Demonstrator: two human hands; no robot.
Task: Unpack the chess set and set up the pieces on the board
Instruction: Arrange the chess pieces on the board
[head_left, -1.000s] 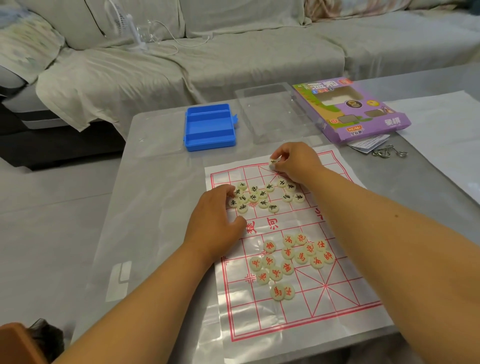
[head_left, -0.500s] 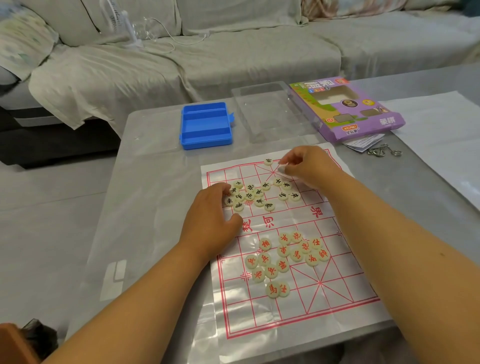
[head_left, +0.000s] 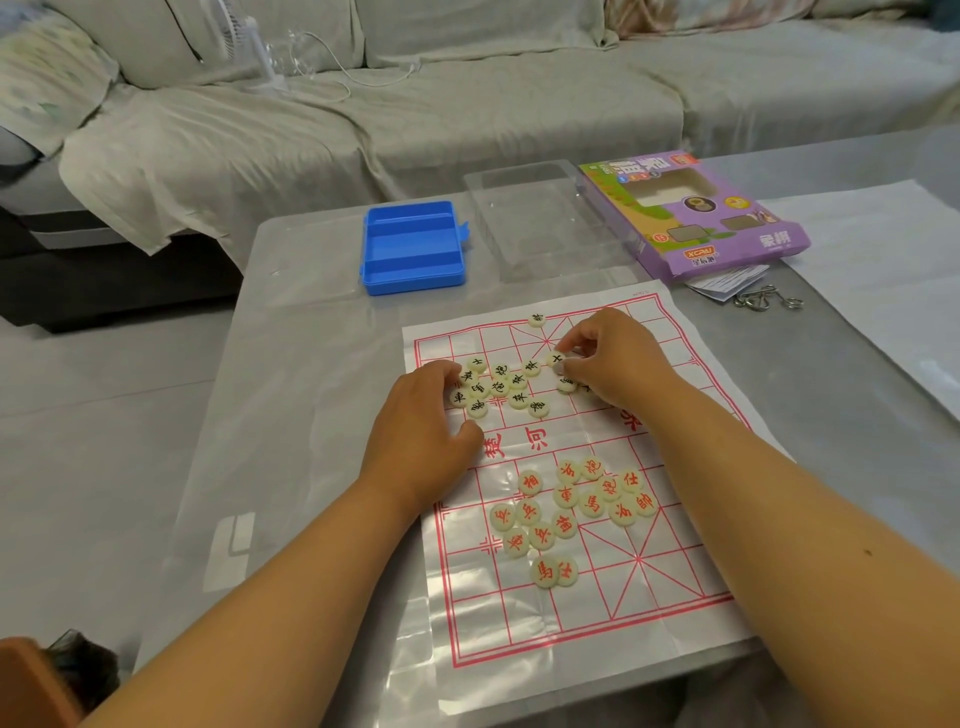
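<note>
Head view
Desk: grey desk (head_left: 311, 364) with a sofa (head_left: 467, 114) behind it.
Board: thin sheet board (head_left: 670, 613) with a red grid, lying flat on the desk in front of the person.
Black pieces: loose cluster of black pieces (head_left: 498, 387) on the far half of the board; one lone piece (head_left: 537, 319) sits on the far edge line, apart from the rest.
Red pieces: heap of red pieces (head_left: 566, 512) on the near half, none lined up.
Left hand: left hand (head_left: 423, 431) rests on the board's left side, fingers curled over the left edge of the black cluster; whether it grips a piece cannot be told.
Right hand: right hand (head_left: 615, 358) pinches a disc (head_left: 557, 359) between thumb and fingertips, right of the black cluster, low over the board.
Blue case: open blue case (head_left: 413, 247) beyond the board, left.
Clear lid: clear lid (head_left: 540, 218) just right of the case.
Box: purple box (head_left: 693, 213) right of the lid.
Wire puzzle: metal wire puzzle (head_left: 769, 300) near the box, beside folded papers (head_left: 724, 280).
</note>
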